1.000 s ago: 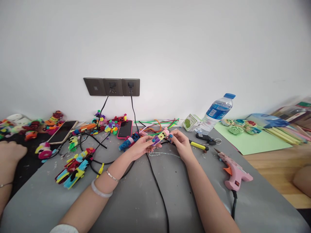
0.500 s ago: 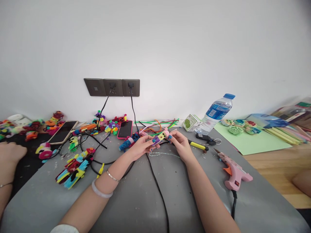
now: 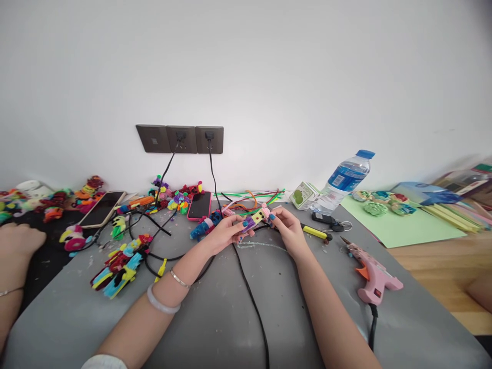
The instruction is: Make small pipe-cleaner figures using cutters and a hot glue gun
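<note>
Between my hands, above the middle of the grey table, is a small pipe-cleaner figure [image 3: 259, 217] with a purple lower part, a pale yellow middle with dark spots and a pink top. My left hand [image 3: 229, 233] is closed on its purple end, thumb on top. At the pink end, my right hand [image 3: 286, 228] pinches it with thumb and forefinger. Just behind my left hand lies a blue fuzzy piece [image 3: 203, 226]. Loose pipe cleaners [image 3: 253, 197] in green, orange and red lie by the wall.
A pink glue gun [image 3: 374, 279] lies right, near a yellow cutter [image 3: 317, 233], keys [image 3: 342, 225] and a tilted water bottle [image 3: 346, 179]. Black cords [image 3: 251, 297] cross the table. Finished pipe-cleaner figures [image 3: 119, 269] and phones [image 3: 103, 209] lie left, beside another person's hand [image 3: 21, 246].
The whole view has shifted slightly, so things appear a little further right. My hands keep their hold on the figure with hardly any visible movement.
</note>
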Available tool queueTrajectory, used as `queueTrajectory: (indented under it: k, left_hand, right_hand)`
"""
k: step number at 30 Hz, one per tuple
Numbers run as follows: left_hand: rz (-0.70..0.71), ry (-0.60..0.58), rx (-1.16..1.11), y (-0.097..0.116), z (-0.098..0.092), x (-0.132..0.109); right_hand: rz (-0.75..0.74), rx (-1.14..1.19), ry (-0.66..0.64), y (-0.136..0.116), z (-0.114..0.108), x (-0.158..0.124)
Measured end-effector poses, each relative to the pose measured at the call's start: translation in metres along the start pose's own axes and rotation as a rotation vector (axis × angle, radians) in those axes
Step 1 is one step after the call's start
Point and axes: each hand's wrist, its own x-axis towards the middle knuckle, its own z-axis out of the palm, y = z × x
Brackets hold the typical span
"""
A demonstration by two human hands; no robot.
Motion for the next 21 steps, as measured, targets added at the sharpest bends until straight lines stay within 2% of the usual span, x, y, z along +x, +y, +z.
queueTrajectory:
  k: [21]
  left_hand:
    - [-0.005, -0.011, -0.01, -0.0014, -0.0021, 0.0016]
  right_hand:
    - [0.01, 0.02, -0.005, -0.0009, 0.0008, -0.0006]
